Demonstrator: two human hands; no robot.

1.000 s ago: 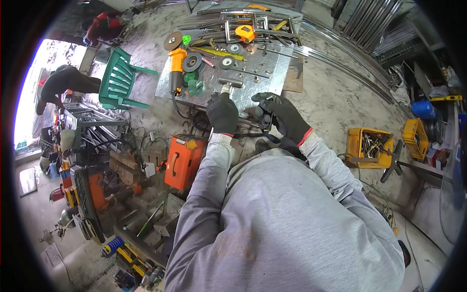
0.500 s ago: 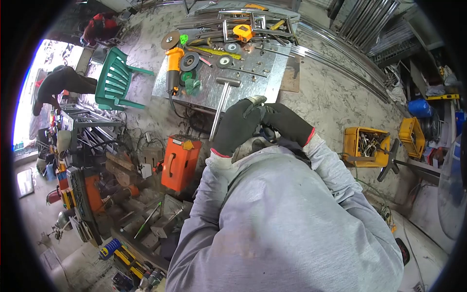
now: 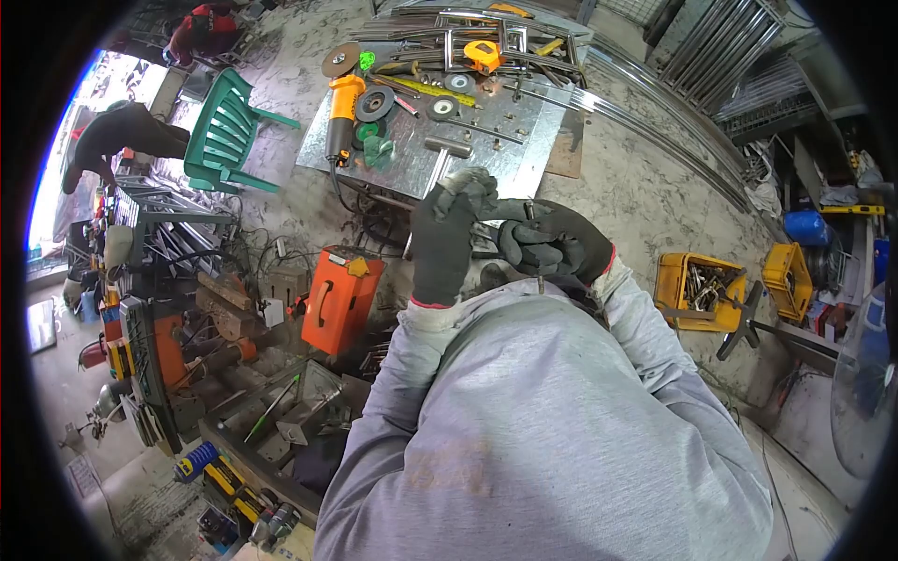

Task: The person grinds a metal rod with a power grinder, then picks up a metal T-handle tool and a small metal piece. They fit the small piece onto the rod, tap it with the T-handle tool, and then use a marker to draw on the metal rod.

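Observation:
Both my hands wear dark grey work gloves with red cuff edges, held in front of my chest at the near edge of the metal table. My left hand (image 3: 451, 234) is closed, fingers curled toward the right hand. My right hand (image 3: 559, 243) is closed, its fingers bent inward. A small shiny bit shows between the hands, and narrow metal ends show by the right fingers; what they belong to is mostly hidden. Just beyond my left hand lies a T-shaped metal tube (image 3: 449, 146), its stem partly covered by that hand.
The metal table (image 3: 318, 154) bears an angle grinder (image 3: 344, 112), grinding discs (image 3: 375, 103), a tape measure (image 3: 483, 56) and metal frames. A green chair (image 3: 224, 131) and an orange box (image 3: 341, 299) stand left. Yellow crates (image 3: 669, 280) sit right. Another person (image 3: 198, 35) is far left.
My hands have moved apart, with a gap showing between them. The right hand has turned so its curled fingers show. The view has shifted slightly.

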